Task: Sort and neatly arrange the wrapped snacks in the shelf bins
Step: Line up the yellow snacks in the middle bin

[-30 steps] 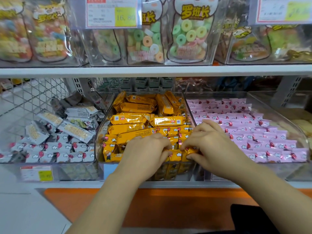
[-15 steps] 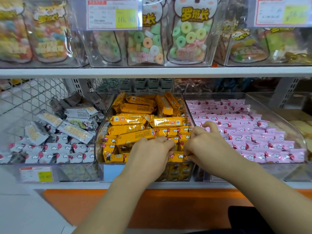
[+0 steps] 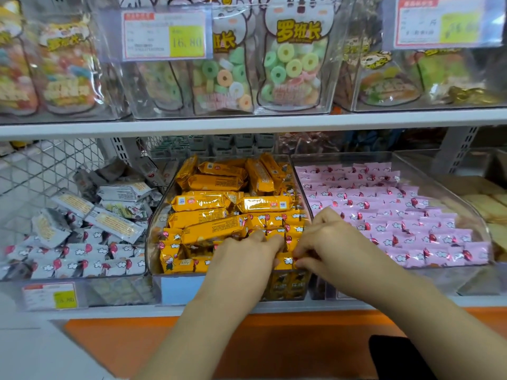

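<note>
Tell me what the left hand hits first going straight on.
The left hand would meet the small yellow snacks right ahead of its fingertips in the middle bin; it may already touch them, depth is unclear.

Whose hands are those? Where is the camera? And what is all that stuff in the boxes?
There is no machine here, only a person's two bare hands. The camera sits on the person's head and looks down, so you see what they see: a shop shelf. The middle bin holds yellow snacks. To its right lie pink snacks, and to its left white snacks. Candy bags stand on the shelf above. Both hands are at the front of the middle bin. The right hand pinches a small yellow snack with its fingers. The left hand lies on the snacks beside it. I cannot tell whether it holds one.
</note>
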Demonstrator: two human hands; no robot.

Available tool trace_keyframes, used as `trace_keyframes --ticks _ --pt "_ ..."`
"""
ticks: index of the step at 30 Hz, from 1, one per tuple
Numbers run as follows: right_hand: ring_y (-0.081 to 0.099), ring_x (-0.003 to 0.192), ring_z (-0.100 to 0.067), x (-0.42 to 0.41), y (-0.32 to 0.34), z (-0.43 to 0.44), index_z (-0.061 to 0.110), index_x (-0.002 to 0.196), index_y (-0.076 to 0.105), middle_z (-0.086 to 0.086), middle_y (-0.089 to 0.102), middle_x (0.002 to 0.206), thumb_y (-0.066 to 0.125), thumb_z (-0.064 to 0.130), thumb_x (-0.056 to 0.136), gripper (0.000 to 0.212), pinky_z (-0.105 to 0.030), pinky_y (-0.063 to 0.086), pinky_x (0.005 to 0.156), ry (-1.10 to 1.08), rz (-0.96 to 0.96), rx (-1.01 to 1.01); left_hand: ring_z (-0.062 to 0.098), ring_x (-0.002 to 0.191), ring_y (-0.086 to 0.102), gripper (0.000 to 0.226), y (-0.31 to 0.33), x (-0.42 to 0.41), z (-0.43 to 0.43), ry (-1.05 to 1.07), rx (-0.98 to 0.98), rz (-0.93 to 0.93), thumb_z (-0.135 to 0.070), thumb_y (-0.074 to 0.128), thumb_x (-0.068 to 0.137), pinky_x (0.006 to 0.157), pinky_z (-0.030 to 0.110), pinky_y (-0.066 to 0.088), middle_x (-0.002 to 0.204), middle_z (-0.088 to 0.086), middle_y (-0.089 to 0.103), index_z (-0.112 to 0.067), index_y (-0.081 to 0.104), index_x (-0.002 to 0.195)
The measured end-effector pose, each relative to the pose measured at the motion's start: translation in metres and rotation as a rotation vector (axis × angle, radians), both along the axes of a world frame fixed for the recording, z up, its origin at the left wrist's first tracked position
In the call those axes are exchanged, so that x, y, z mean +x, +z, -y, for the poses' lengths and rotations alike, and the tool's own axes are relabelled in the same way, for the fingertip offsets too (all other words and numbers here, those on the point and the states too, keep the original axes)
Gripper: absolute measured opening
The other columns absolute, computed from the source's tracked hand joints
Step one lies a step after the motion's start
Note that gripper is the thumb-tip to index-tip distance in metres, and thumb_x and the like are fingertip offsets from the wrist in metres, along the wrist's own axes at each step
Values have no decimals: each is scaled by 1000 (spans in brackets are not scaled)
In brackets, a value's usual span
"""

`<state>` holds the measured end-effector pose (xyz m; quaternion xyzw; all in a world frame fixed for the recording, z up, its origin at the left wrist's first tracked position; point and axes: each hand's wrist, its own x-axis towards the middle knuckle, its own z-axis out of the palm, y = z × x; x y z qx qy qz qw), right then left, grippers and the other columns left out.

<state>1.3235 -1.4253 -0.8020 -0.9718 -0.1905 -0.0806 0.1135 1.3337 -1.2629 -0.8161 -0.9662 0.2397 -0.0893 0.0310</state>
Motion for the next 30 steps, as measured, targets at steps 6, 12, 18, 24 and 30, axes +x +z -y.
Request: trace_keyframes --ticks 6,12,18,24,30 --pt "39 99 -8 5 1 -4 27 91 71 6 53 97 61 33 87 13 -25 44 78 -39 -3 -48 26 103 56 28 -2 0 -2 -4 -22 -14 -35 28 102 82 34 43 130 -1 45 -30 33 129" --pt "33 89 -4 11 16 -9 29 98 72 18 58 84 62 40 85 20 -25 33 76 -37 83 84 15 113 51 35 7 -6 -27 -48 -162 80 -41 33 100 89 27 39 136 -16 40 -39 35 135" --pt "45 114 -9 28 11 -45 32 121 60 9 60 122 63 39 86 36 -29 39 96 -47 111 245 15 72 65 19 7 8 -74 -24 -440 204 -22 70 82 67 31 44 93 -15 65 -31 66 98" --pt "36 131 -12 42 3 -70 31 136 45 10 47 138 63 41 85 55 -32 33 106 -19 52 231 15 66 63 24 1 12 -94 8 -458 302 -15 79 73 67 28 39 87 -10 67 -24 69 94" --pt "49 108 -5 38 8 -66 34 125 53 13 57 116 61 42 86 40 -27 42 89 4 71 269 15 76 62 24 0 12 -97 18 -500 303 -24 75 77 73 28 33 96 -13 63 -26 66 98"
